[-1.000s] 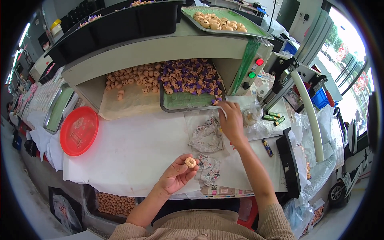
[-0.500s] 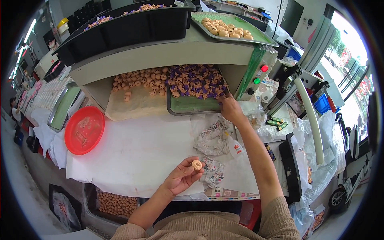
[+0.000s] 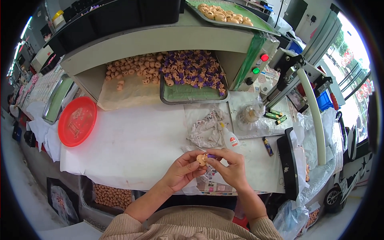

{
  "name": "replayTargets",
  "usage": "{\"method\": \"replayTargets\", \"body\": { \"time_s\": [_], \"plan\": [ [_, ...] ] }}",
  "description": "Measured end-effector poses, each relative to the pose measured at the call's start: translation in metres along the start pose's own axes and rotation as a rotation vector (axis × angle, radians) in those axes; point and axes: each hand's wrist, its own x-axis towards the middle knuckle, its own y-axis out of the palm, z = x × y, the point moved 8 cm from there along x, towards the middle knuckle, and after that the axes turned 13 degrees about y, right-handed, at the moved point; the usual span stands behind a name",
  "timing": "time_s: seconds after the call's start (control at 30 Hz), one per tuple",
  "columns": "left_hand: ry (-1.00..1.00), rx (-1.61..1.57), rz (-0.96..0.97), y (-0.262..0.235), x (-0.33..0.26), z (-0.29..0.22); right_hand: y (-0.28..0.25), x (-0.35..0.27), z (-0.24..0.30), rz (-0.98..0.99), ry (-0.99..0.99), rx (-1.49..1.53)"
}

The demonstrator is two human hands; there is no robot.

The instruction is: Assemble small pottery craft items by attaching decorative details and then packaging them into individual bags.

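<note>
Between the fingertips of my left hand (image 3: 181, 171) is a small round peach-coloured piece (image 3: 201, 160), like a hollow doll's head. My right hand (image 3: 231, 167) pinches a small purple-and-peach figure piece (image 3: 211, 156) right against it; my fingers hide where the two meet. Both hands are over the near edge of the white-covered table (image 3: 140, 148). Farther off, a dark-rimmed tray (image 3: 192, 96) with a green lining bears a heap of purple-and-peach pieces (image 3: 194, 68). To its left, round peach pieces (image 3: 134, 66) are piled on brown paper (image 3: 132, 94).
A red plastic basin (image 3: 78, 122) stands at the left. Just beyond my hands lie a crumpled cloth (image 3: 206, 132) and a white squeeze bottle (image 3: 230, 138). A press with a pale lever (image 3: 312, 116) and a black tray (image 3: 290, 164) are at the right. Below the table sits a bin of round pieces (image 3: 112, 195).
My right hand has come back from the tray with a purple-and-peach piece and joined my left hand. The round piece has turned in my left fingers. The whole view has shifted slightly.
</note>
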Motion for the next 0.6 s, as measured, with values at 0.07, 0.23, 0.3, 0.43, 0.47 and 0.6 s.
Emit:
{"method": "replayTargets", "body": {
  "time_s": [0.07,0.23,0.3,0.43,0.47,0.6],
  "plan": [
    [-0.018,0.03,0.014,0.002,0.0,0.007,-0.007,-0.005,-0.003,-0.017,0.005,0.008],
    [0.013,0.111,0.028,0.005,0.0,0.016,-0.018,-0.013,0.002,-0.019,-0.103,-0.121],
    [0.021,0.14,0.007,0.006,0.0,0.018,-0.02,-0.015,0.003,0.007,-0.095,-0.109],
    [0.105,0.214,0.01,0.01,0.001,0.017,-0.02,-0.014,-0.022,0.06,0.054,0.089],
    [0.15,0.249,0.004,0.011,0.003,0.014,-0.019,-0.015,-0.025,0.058,0.054,0.089],
    [0.16,0.273,-0.025,0.017,0.003,0.011,-0.021,-0.015,-0.026,0.041,0.052,0.154]
  ]
}}
